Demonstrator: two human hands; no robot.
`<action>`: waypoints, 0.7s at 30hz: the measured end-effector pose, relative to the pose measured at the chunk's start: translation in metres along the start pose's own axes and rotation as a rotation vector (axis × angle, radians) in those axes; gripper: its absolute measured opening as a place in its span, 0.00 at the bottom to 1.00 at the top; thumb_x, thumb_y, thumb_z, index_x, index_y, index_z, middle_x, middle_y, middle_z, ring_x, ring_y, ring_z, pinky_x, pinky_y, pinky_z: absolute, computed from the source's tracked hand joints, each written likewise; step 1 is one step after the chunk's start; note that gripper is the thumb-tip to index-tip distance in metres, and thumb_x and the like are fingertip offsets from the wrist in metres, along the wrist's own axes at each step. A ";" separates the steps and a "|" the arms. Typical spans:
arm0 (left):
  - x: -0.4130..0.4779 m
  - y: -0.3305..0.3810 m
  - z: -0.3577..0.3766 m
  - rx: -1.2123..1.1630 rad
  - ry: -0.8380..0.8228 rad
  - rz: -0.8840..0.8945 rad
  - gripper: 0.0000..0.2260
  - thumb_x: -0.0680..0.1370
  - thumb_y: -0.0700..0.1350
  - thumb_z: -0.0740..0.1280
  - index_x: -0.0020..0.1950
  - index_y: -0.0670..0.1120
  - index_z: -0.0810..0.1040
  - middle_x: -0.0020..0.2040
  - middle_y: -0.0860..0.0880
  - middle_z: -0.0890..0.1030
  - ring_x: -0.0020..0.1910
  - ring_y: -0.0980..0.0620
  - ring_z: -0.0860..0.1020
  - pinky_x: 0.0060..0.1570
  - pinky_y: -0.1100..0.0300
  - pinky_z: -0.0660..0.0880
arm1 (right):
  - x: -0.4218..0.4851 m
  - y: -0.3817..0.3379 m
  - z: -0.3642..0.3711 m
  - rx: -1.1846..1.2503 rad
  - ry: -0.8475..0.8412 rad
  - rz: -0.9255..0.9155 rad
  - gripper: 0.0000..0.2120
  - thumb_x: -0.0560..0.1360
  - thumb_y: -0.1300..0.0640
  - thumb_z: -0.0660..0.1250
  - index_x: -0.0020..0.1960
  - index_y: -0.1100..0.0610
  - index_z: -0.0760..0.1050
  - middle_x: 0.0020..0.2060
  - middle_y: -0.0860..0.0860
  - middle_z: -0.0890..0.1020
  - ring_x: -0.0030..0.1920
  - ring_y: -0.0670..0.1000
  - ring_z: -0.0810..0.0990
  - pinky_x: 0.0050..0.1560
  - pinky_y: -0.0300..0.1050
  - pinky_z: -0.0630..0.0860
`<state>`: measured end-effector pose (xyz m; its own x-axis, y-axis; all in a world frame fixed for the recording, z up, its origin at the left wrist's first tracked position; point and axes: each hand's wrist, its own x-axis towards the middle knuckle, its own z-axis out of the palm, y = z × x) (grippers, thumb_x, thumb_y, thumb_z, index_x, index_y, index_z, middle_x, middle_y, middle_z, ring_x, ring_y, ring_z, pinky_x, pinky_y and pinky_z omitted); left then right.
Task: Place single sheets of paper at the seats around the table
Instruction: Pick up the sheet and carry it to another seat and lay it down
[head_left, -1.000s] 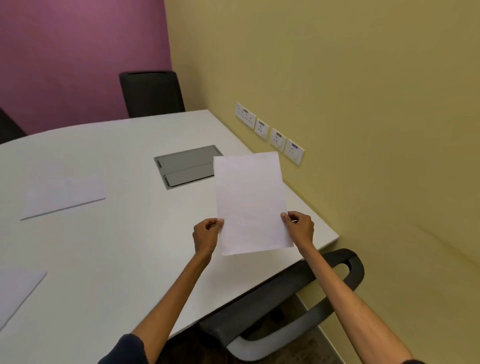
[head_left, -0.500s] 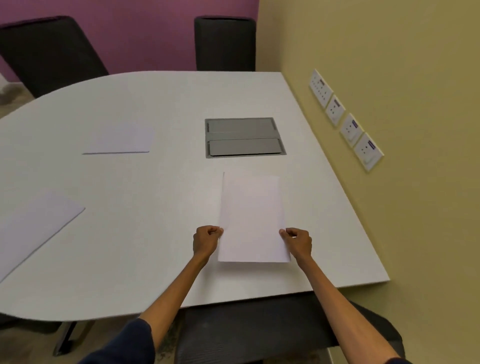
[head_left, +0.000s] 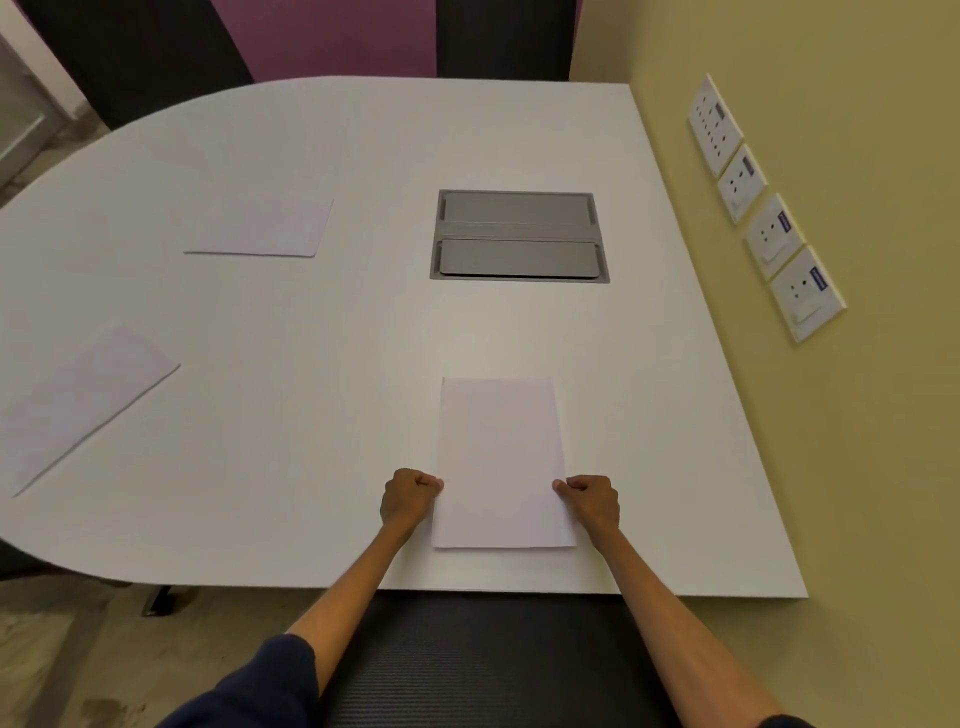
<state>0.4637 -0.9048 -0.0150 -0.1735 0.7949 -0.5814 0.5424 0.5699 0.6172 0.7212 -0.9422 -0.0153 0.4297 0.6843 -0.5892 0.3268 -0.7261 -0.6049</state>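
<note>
The left hand (head_left: 408, 499) and right hand (head_left: 589, 501) pinch the sheet (head_left: 501, 462) by its side edges, fingers (head_left: 423, 480) curled, at the bench's (head_left: 311, 322) six o'clock (other sheets (head_left: 260, 226) lie toward nine and ten). The placing step looks nearly done; next comes a clean release.

On the table (head_left: 322, 332), a sheet (head_left: 501, 457) lay nearest, a hatch (head_left: 519, 236), perhaps for cables, behind it, a second sheet (head_left: 260, 227) and third sheet (head_left: 85, 400) to the left.

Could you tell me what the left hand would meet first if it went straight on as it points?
The left hand would cross the sheet it pinches first; beyond that, probably the grey hatch.
</note>
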 end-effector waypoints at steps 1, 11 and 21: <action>0.000 0.001 0.002 0.009 0.007 -0.002 0.10 0.77 0.44 0.69 0.43 0.38 0.83 0.48 0.44 0.85 0.48 0.43 0.82 0.50 0.54 0.76 | 0.001 0.002 0.001 -0.003 -0.009 0.010 0.09 0.74 0.53 0.72 0.42 0.59 0.82 0.38 0.51 0.79 0.43 0.54 0.76 0.46 0.45 0.72; -0.001 -0.007 0.011 0.087 0.056 0.038 0.07 0.76 0.43 0.70 0.46 0.39 0.84 0.50 0.45 0.85 0.51 0.44 0.82 0.52 0.53 0.78 | 0.003 0.009 0.006 -0.088 0.017 0.058 0.16 0.72 0.51 0.72 0.55 0.60 0.81 0.53 0.55 0.84 0.54 0.57 0.81 0.56 0.49 0.76; 0.000 -0.010 0.012 0.160 0.102 0.052 0.13 0.74 0.46 0.72 0.56 0.44 0.77 0.51 0.46 0.82 0.51 0.45 0.80 0.50 0.54 0.75 | 0.006 0.012 0.013 -0.098 0.076 0.066 0.12 0.70 0.52 0.74 0.46 0.61 0.82 0.45 0.55 0.84 0.49 0.59 0.82 0.53 0.50 0.77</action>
<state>0.4678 -0.9128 -0.0278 -0.2194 0.8440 -0.4894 0.6752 0.4935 0.5482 0.7165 -0.9458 -0.0331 0.5141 0.6306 -0.5814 0.3746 -0.7749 -0.5092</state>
